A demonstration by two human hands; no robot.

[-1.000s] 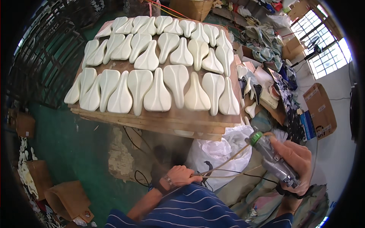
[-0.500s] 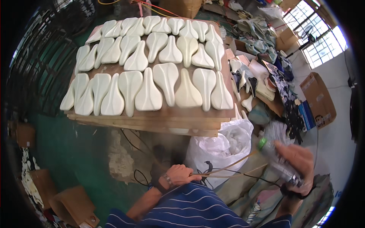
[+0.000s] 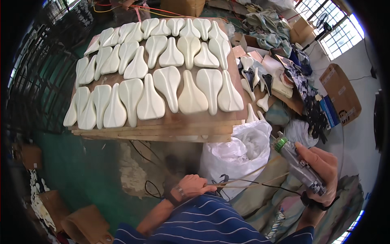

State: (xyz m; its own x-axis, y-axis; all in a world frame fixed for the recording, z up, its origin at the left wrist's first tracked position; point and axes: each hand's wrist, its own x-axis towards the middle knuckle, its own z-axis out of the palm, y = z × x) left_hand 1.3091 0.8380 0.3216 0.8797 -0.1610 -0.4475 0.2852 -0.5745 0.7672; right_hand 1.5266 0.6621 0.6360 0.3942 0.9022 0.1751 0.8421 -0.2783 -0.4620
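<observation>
My right hand (image 3: 323, 166) is wrapped round a grey cylindrical hand tool (image 3: 300, 167) with a green collar and a small metal tip. It is held tilted above grey-green cloth at the right, tip toward the upper left. My left hand (image 3: 191, 187), in front of my waist, has its fingers closed on a tan cord (image 3: 252, 186). Two strands of the cord stretch from it toward the tool; their far ends are hard to make out. Beyond, rows of cream bicycle saddle pads (image 3: 151, 97) lie on a stack of boards (image 3: 162, 132).
A white plastic sack (image 3: 219, 158) stands between my hands and the boards. Loose saddle parts (image 3: 264, 101) and cloth (image 3: 264, 30) are heaped at the right. Black cables (image 3: 270, 185) run near my hands. Cardboard boxes (image 3: 87, 223) sit at the lower left; another person's hand (image 3: 128, 4) shows at the top.
The tool in my right hand has swung slightly up and to the right and appears sharper. My left hand holds nearly still. The whole view has tilted a little.
</observation>
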